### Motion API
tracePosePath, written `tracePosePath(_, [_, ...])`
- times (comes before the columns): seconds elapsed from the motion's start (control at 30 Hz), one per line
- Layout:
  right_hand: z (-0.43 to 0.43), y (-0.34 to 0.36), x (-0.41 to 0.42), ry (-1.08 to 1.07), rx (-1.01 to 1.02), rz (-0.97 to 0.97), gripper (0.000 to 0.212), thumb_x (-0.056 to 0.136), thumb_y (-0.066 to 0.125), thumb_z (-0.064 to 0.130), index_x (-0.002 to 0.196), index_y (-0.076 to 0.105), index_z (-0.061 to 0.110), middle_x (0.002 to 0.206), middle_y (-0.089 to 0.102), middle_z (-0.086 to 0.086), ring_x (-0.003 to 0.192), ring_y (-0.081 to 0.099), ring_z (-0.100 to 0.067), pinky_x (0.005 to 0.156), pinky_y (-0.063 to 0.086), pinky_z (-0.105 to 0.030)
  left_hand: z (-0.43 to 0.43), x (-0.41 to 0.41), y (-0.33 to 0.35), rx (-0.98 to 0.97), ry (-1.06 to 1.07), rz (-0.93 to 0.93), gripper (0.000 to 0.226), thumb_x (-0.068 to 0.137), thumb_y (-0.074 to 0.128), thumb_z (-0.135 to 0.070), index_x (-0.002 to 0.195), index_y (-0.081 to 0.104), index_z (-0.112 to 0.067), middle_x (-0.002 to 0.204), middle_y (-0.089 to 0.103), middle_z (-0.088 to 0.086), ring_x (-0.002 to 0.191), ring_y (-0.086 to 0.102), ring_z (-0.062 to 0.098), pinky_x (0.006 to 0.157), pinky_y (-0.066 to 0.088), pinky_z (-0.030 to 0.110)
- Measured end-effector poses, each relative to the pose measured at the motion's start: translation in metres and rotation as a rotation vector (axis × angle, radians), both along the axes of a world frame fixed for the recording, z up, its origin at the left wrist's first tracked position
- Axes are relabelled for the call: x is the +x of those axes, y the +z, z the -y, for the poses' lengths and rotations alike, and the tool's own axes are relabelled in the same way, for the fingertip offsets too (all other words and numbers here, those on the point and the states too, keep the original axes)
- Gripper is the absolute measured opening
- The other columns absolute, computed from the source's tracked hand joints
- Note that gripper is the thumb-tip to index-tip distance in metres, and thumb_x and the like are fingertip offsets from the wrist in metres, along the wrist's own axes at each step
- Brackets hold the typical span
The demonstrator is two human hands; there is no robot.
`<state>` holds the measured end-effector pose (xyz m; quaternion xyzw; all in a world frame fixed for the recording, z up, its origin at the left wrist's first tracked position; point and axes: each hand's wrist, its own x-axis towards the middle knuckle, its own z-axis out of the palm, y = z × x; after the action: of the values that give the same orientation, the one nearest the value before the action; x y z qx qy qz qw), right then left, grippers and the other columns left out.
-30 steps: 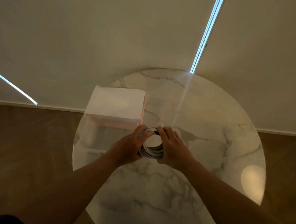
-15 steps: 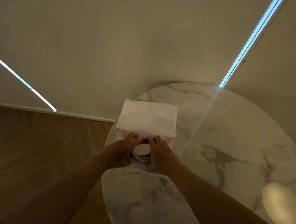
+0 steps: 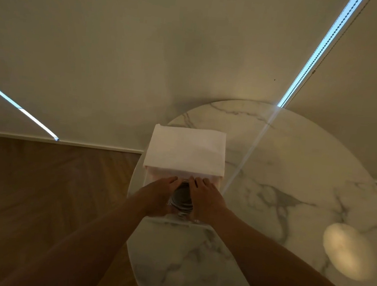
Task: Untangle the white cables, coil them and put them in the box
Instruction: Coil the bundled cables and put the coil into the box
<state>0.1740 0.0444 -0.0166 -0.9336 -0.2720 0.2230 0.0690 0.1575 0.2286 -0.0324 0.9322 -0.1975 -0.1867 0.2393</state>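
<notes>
A coil of white cables (image 3: 182,201) hangs between both hands, over the opening of a translucent box (image 3: 149,180) at the left edge of the round marble table (image 3: 282,186). My left hand (image 3: 158,196) grips the coil's left side and my right hand (image 3: 205,198) grips its right side. The fingertips of the two hands almost meet above the coil. The box's white lid (image 3: 185,150) stands raised behind them. Most of the coil and the inside of the box are hidden by my hands.
The table stands close to a plain cream wall (image 3: 145,58). Wooden floor (image 3: 39,197) lies to the left, just past the table edge beside the box. A bright light patch (image 3: 347,250) sits on the table at the right.
Both hands have carried the coil leftward from the middle of the table to the box and lowered it into the opening. The view has swung left with them.
</notes>
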Motion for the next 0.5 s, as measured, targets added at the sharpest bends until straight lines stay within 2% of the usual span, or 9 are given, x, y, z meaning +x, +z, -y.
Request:
tracePosePath(0.1, [0.006,-0.002,-0.001,0.017,0.012,-0.019,0.095,0.073,0.075,0.042,0.146,0.026,0.003,0.141,0.037,-0.013,0.126,0.039,-0.035,0.108,0.036,-0.039,0.006,-0.003,-0.004,-0.011,0.018,0.034,0.086,0.069,0.081,-0.045,0.139,0.044,-0.010,0.131,0.054,0.006,0.116,0.054,0.023,0.099,0.046,0.034])
tracePosePath(0.2, [0.014,0.000,0.000,-0.005,0.054,-0.083,0.093,0.074,0.077,0.044,0.146,0.030,0.006,0.143,0.039,-0.012,0.131,0.041,-0.032,0.110,0.037,-0.037,0.009,-0.007,-0.005,-0.035,0.041,0.059,0.084,0.068,0.083,-0.037,0.138,0.046,-0.008,0.130,0.056,0.009,0.116,0.054,0.025,0.101,0.045,0.032])
tracePosePath(0.33, [0.015,0.004,-0.003,0.007,0.017,-0.061,0.079,0.088,0.066,0.034,0.147,0.028,-0.001,0.151,0.032,-0.018,0.138,0.033,-0.032,0.113,0.029,-0.034,0.011,-0.007,-0.007,-0.020,0.044,0.058,0.087,0.067,0.082,-0.036,0.140,0.043,-0.009,0.134,0.054,0.009,0.121,0.052,0.025,0.104,0.042,0.030])
tracePosePath(0.43, [0.012,0.002,-0.004,-0.016,0.021,-0.082,0.086,0.087,0.069,0.033,0.150,0.022,-0.001,0.156,0.025,-0.019,0.142,0.028,-0.032,0.115,0.031,-0.037,0.007,-0.005,-0.009,-0.047,0.044,0.033,0.086,0.067,0.076,-0.048,0.140,0.044,-0.016,0.131,0.055,0.002,0.118,0.052,0.020,0.101,0.045,0.033])
tracePosePath(0.5, [0.010,0.002,-0.004,-0.010,0.013,-0.095,0.090,0.085,0.070,0.035,0.150,0.020,0.000,0.156,0.023,-0.019,0.143,0.027,-0.032,0.115,0.032,-0.039,0.006,-0.004,-0.011,-0.038,0.080,0.023,0.080,0.071,0.077,-0.044,0.139,0.045,-0.017,0.131,0.055,0.002,0.117,0.053,0.020,0.100,0.045,0.033])
